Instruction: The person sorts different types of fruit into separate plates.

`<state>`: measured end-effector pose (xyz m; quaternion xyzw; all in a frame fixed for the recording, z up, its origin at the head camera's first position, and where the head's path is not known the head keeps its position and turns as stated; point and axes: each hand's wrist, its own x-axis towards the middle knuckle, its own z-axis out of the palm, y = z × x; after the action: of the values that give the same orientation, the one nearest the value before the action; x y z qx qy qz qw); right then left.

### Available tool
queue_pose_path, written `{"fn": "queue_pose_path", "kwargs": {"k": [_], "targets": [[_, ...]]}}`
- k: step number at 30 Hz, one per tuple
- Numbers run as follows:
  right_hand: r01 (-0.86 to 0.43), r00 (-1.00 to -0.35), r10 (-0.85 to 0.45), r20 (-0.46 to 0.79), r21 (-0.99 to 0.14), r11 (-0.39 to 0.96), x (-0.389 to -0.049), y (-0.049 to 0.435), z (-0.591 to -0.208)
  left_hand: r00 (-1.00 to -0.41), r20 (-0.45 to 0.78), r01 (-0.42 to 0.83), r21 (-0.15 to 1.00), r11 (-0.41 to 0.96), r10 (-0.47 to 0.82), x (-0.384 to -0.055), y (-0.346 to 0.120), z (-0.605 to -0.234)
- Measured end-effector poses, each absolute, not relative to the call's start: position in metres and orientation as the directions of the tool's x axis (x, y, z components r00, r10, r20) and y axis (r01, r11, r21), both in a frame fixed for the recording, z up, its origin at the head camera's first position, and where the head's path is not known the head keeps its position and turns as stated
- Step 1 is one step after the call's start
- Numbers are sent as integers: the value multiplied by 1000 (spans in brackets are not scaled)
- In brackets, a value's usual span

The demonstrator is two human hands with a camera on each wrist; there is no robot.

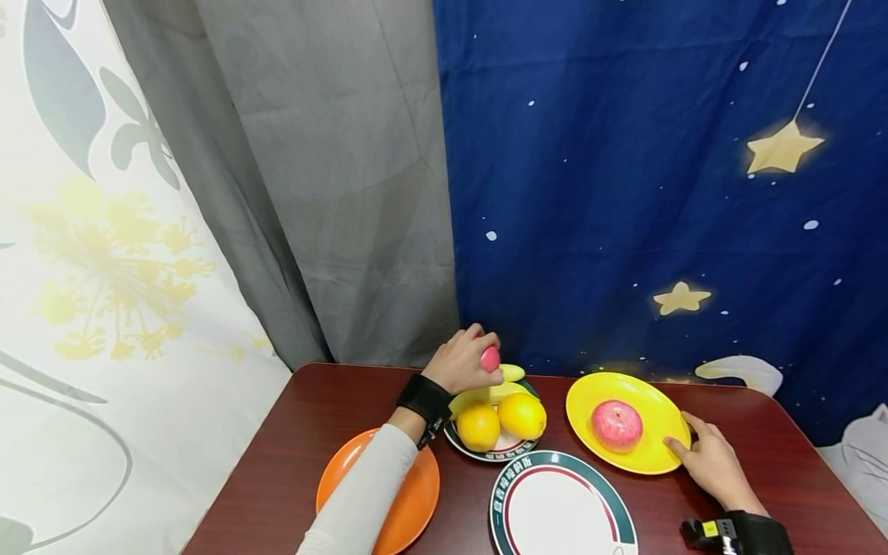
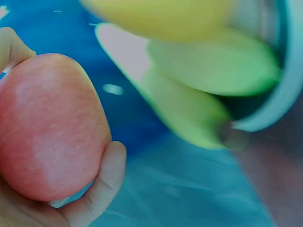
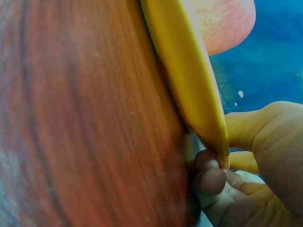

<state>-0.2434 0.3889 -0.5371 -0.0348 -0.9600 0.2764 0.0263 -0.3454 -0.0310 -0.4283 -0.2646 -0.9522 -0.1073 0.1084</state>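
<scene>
My left hand (image 1: 461, 362) grips a pink apple (image 1: 489, 358) over the far side of a green-rimmed plate (image 1: 494, 457). The left wrist view shows this apple (image 2: 52, 127) large, with fingers curled around its sides. On that plate lie two yellow lemons (image 1: 523, 416) and yellow-green bananas (image 1: 512, 373). At the right, a yellow plate (image 1: 655, 439) carries another pink apple (image 1: 617, 425). My right hand (image 1: 714, 466) pinches this plate's right rim, thumb on one face and fingertips (image 3: 210, 182) at the other in the right wrist view.
An orange plate (image 1: 423, 493) lies at the left, partly under my left sleeve (image 1: 368, 493). A white plate with a green rim (image 1: 563, 509) sits at the front middle. Behind the dark red table (image 1: 277, 470) hang grey (image 1: 333, 154) and blue starry curtains (image 1: 590, 193).
</scene>
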Motion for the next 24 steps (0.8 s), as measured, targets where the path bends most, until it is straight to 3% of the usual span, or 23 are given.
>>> {"fn": "queue_pose_path", "kwargs": {"k": [6, 12, 16, 24], "targets": [[49, -996, 84, 41, -535, 843, -243, 391, -538, -785, 263, 608, 152, 779, 561, -334, 28, -403], [37, -995, 81, 58, -539, 842, -242, 388, -539, -745, 198, 655, 37, 754, 637, -325, 89, -413], [43, -995, 84, 51, -542, 839, -240, 386, -538, -763, 94, 640, -30, 768, 639, -318, 119, -430], [40, -994, 91, 65, -549, 835, -240, 388, -537, -793, -5, 609, -29, 792, 609, -306, 153, -454]]}}
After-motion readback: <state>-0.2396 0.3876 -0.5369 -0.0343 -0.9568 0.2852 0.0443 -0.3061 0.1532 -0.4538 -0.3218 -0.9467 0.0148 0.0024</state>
